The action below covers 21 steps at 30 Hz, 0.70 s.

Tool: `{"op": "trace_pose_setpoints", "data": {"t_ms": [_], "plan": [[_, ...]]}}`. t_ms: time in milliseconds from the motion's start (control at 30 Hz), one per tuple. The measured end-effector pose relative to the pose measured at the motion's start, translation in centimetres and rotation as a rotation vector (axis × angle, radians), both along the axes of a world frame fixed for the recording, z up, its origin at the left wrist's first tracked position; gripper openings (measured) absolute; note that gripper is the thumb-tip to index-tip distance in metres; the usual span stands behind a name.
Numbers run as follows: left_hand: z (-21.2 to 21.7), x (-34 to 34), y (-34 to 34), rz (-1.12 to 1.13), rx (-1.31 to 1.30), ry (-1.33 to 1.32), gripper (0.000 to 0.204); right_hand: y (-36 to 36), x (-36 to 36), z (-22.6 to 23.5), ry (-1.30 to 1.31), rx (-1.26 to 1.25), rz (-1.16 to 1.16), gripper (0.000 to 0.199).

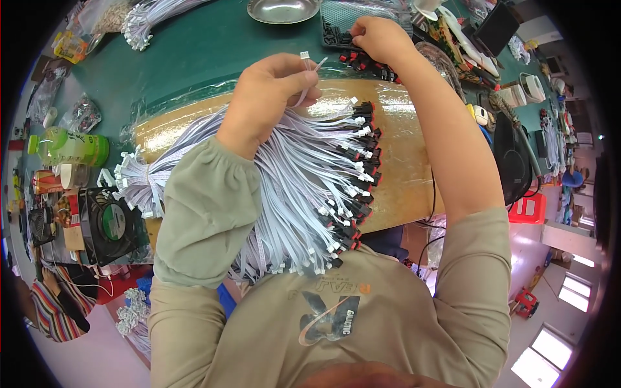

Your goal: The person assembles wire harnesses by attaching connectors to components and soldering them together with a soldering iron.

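White wire (pixel 309 71) pinched in left hand (pixel 272 90), above wire pile (pixel 310 187) on brown board. Right hand (pixel 381 39) closed on small black parts (pixel 362 61) by black tray (pixel 336 26). Green surface (pixel 194 58) around; metal bowl (pixel 283 10), green bottle (pixel 68 147), fan (pixel 110 223). Pink floor (pixel 556 284) at right.

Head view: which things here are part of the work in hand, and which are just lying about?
In use:
left hand pinching a white-plugged cable
right hand on the black tray of parts
red-and-black switches
pile of wired cables

Lying about:
green bottle
black fan
metal dish
spare cable bundle
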<state>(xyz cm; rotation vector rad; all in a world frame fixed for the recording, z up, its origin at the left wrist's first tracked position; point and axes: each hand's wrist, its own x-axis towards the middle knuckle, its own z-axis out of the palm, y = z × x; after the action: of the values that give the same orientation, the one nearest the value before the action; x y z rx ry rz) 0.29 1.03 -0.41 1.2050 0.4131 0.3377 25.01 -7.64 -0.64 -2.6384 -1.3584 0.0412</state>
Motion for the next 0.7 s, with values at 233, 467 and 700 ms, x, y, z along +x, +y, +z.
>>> {"op": "trace_pose_setpoints", "data": {"t_ms": [233,467,700], "plan": [[-0.4,0.1,0.4,-0.048,-0.054,-0.019,0.017,-1.0,0.0,-0.1,-0.061,0.056,-0.015,0.022],[-0.1,-0.1,0.4,-0.012,-0.062,-0.010,0.016,-1.3,-0.1,1.1,-0.060,0.258,0.096,0.024],[-0.2,-0.1,0.4,-0.022,-0.062,-0.033,0.015,-0.2,0.2,1.3,-0.095,-0.007,0.187,0.024]]}}
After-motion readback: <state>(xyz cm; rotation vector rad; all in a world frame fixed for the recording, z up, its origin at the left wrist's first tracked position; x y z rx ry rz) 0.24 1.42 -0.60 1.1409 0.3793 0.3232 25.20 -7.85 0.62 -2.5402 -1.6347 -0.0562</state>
